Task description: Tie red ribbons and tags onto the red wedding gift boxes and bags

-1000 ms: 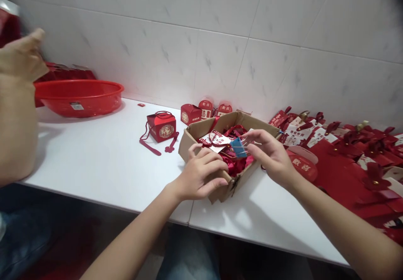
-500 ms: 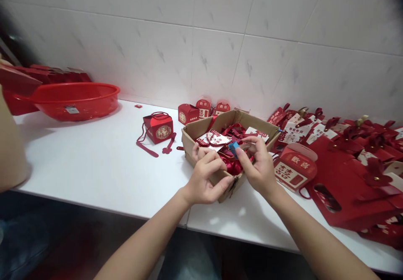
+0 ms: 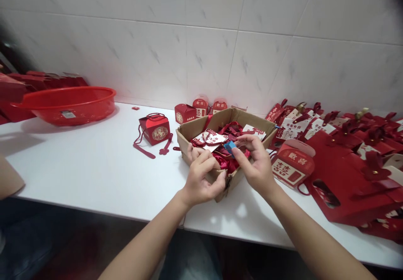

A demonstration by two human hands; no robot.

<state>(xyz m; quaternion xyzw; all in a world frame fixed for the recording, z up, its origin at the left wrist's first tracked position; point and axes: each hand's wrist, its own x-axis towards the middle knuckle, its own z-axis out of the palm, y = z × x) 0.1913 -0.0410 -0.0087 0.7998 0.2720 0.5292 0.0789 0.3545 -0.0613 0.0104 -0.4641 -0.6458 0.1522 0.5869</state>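
Observation:
My right hand (image 3: 253, 162) is closed in a pinch on a small blue block-like piece (image 3: 229, 147), above the contents of an open cardboard box (image 3: 185, 143). The exact kind of the blue piece is too small to make out. At the box's near wall, my left hand (image 3: 201, 177) has its fingers curled over the rim, with the thumb by the torn near corner. Inside the box lie dark red ribbons (image 3: 228, 162) and white printed cards (image 3: 209, 139) with red cords. My fingers partly hide the contents.
A red gift box (image 3: 155, 129) with a cord stands left of the cardboard box. More small red boxes (image 3: 185, 113) sit behind. Red bags (image 3: 346, 179) with tags crowd the right. A red plastic basin (image 3: 72, 108) is at far left, near another person's forearm (image 3: 9, 179).
The view has shifted slightly. My left thumb has drawn a little closer to its fingers. My right hand still pinches the blue piece. At far left, the other person's arm has moved lower.

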